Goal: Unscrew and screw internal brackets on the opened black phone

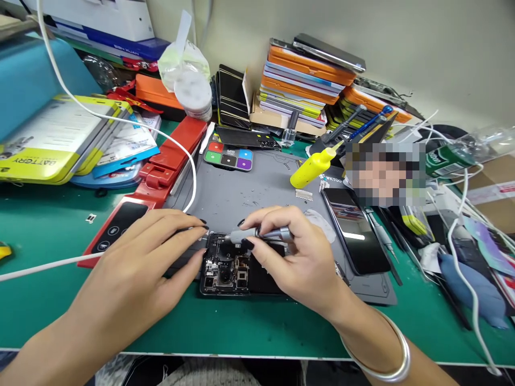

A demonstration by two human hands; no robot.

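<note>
An opened smartphone (225, 276) lies at the mat's front edge, its cameras, circuit parts and black battery exposed. My left hand (139, 262) is closed against the phone's left end, with fingertips and thumb at its edge. Part of a dark flat piece (183, 254) shows beneath those fingers; what it is I cannot tell. Between the thumb and fingers of my right hand (298, 249) is a grey-silver screwdriver (240, 235), held nearly flat. Its tip points left, at the phone's upper left corner. My right hand covers the phone's right part.
Under the work lies a grey mat (261, 182). Around it are a red device (137, 206), a colourful parts case (228, 157), a yellow bottle (311, 167) and another phone (356, 230). A white cable (193, 177) crosses the left side. Stacked boxes (301, 80) stand behind.
</note>
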